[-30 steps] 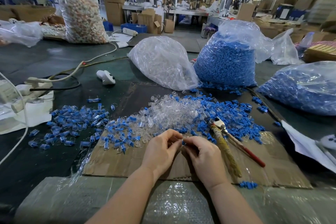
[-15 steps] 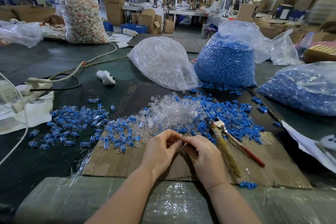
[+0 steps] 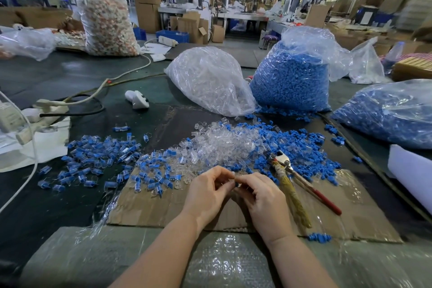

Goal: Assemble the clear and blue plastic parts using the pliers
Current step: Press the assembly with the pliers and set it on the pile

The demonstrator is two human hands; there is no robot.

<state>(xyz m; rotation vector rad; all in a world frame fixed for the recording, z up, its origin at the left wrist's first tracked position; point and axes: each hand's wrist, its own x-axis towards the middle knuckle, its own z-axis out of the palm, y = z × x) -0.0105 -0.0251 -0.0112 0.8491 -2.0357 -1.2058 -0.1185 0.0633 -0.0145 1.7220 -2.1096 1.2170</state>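
- While a spread of joined pieces [image 3: 93, 161] lies at left, work is judged partly done.
- Left hand [image 3: 207, 194] and right hand [image 3: 261, 196] meet fingertip to fingertip, pinching a small blue part [image 3: 236, 184] between them.
- Pliers [image 3: 294, 182] lie untouched just right of the hands.
- Loose clear parts [image 3: 224, 145] and blue parts [image 3: 311, 147] remain heaped; full bags behind suggest much is left.

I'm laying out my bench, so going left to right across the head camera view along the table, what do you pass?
Power strip → pile of assembled blue-and-clear pieces → left hand → right hand → pliers → bag of blue parts at the right edge.
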